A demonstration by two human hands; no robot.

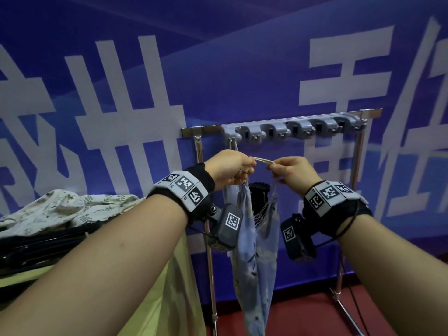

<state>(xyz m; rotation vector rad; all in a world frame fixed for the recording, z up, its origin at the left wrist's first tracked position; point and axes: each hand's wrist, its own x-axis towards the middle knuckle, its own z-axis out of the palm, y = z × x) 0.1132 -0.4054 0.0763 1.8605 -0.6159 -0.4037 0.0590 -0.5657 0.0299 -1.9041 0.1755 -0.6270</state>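
Observation:
A pale blue patterned cloth bag (257,258) hangs below my hands in front of a metal rack (274,128). Its beige cord (263,161) stretches between my two hands. My left hand (230,168) grips one end of the cord, fingers curled round it. My right hand (292,172) pinches the other end. A second strand of cord (234,144) runs up to the leftmost hook of the grey hook rail (291,129). Something dark (259,194) shows inside the bag's mouth.
The rail carries several grey clamp hooks on a chrome frame with thin legs (210,263). A table with a yellow cover (177,282) stands at the left, bearing a leaf-printed cloth (63,207) and dark items (36,246). Behind is a blue banner wall (242,69); the floor (303,318) is red.

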